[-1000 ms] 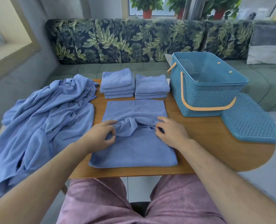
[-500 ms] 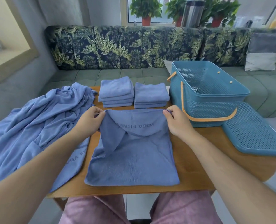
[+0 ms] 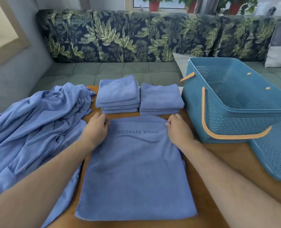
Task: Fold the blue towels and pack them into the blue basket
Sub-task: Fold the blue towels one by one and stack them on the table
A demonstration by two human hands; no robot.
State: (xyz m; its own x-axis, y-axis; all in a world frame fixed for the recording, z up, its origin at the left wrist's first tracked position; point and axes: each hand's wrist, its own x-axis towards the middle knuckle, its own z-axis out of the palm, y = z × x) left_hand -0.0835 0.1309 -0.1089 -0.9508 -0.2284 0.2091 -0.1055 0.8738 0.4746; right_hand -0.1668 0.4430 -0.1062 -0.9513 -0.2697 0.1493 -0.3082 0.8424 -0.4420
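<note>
The basket (image 3: 227,125) is set on the table (image 3: 210,162) just right of the right grip (image 3: 179,130), with its perforated floor seen uncovered. Its lid (image 3: 276,158) is laid flat further right. The towel (image 3: 136,170) is spread between the grips. Its far corners are pinched, one by the left grip (image 3: 95,129) and one by the right. Two folded stacks (image 3: 118,94) are seen just beyond the grips, and a loose heap (image 3: 38,129) left of the left grip. Half a second ago the folded layer was held raised and sagging. Now it is laid flat, print upward.
</note>
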